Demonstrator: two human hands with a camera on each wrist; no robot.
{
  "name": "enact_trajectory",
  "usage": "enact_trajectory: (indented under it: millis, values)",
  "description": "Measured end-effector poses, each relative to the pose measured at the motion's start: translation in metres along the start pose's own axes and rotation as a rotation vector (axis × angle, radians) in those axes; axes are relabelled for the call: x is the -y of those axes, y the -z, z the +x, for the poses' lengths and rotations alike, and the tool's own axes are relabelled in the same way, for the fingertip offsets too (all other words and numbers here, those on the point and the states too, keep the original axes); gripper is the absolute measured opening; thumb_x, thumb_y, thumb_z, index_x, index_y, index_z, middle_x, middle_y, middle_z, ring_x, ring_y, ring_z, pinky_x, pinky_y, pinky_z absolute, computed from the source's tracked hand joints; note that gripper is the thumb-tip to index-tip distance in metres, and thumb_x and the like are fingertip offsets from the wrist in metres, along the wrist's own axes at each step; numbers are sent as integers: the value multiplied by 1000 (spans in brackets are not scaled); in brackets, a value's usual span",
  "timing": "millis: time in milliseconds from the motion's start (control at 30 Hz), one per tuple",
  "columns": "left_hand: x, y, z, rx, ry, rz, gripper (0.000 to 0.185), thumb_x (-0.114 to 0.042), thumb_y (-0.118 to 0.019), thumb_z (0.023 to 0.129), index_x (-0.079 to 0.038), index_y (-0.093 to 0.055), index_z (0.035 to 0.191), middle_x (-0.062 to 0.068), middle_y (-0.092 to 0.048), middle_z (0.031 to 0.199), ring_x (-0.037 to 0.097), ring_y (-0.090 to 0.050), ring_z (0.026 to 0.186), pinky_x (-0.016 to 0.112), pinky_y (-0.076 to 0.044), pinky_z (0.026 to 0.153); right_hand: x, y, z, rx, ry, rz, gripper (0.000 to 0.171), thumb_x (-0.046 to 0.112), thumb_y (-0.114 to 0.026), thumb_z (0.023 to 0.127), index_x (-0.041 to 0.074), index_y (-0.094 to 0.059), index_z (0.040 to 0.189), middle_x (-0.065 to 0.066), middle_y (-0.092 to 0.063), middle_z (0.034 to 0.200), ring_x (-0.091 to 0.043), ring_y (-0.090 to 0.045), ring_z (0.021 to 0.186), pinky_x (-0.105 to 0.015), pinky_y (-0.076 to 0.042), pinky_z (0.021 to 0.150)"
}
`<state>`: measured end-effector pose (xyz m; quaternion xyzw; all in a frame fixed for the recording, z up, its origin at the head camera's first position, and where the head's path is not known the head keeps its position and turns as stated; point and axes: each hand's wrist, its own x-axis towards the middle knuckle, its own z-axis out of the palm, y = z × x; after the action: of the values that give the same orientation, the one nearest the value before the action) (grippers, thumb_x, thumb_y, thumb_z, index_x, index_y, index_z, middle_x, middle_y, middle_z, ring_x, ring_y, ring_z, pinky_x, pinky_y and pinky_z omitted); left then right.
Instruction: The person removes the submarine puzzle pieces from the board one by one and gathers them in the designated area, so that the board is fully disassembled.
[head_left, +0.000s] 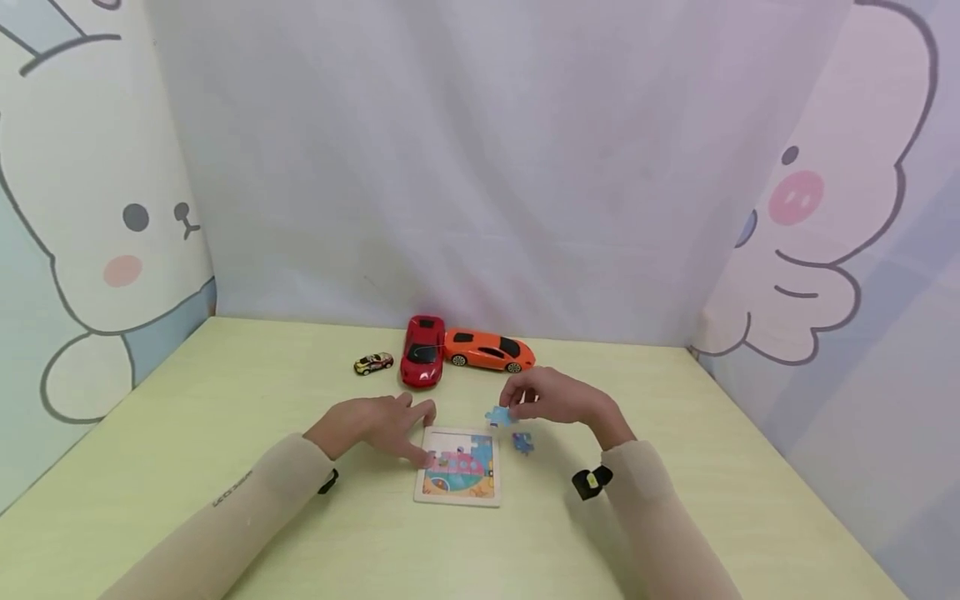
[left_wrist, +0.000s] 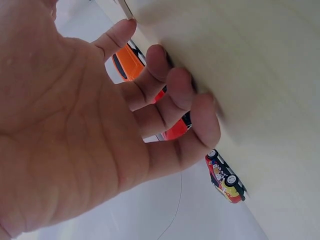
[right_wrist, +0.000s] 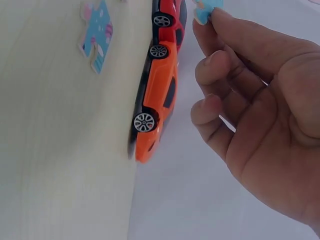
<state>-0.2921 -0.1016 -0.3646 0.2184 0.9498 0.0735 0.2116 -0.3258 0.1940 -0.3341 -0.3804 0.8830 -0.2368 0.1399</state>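
In the head view a square jigsaw puzzle (head_left: 457, 479) with a pale frame lies on the table, its picture partly filled with pink, teal and blue pieces. My left hand (head_left: 386, 427) spreads over its left side, thumb at the frame's left edge and fingers near the upper left corner. Between thumb and forefinger my right hand (head_left: 551, 395) pinches a light blue puzzle piece (head_left: 497, 417), held up right of the frame's top corner. The same piece (right_wrist: 204, 10) shows at the fingertips in the right wrist view. Another blue puzzle piece (head_left: 522, 442) lies on the table beside the frame.
Behind the puzzle stand a red toy car (head_left: 422, 350) and an orange toy car (head_left: 490, 350), end against side. A small yellow and red toy car (head_left: 373, 362) sits to their left. A pale curtain (head_left: 465, 167) hangs along the table's back edge.
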Motion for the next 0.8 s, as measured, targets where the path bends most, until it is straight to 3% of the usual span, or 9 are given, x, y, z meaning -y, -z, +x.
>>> enact_trajectory:
  millis: [233, 567, 800]
  values:
    - [0, -1, -1, 1, -6, -2, 55, -58, -73, 82, -32, -45, 122, 5, -48, 106, 23, -54, 93, 44, -48, 79, -11, 7, -10, 63, -51, 54, 5, 13, -66, 97, 16, -70, 98, 5, -66, 90, -19, -62, 79, -33, -53, 70]
    - [0, 2, -3, 7, -22, -1, 55, -56, -73, 84, -31, -45, 123, 6, -48, 108, 24, -54, 93, 45, -47, 79, -29, 18, -27, 113, -137, 99, 2, 8, -70, 93, 7, -70, 95, -1, -64, 84, -15, -54, 70, -42, -50, 66]
    - [2, 2, -1, 17, -39, -13, 54, -54, -73, 85, -28, -44, 121, 5, -47, 105, 23, -53, 92, 43, -45, 78, -42, 18, -34, 140, -239, 122, 5, 2, -70, 91, 7, -71, 92, -1, -62, 81, -14, -51, 67, -36, -47, 66]
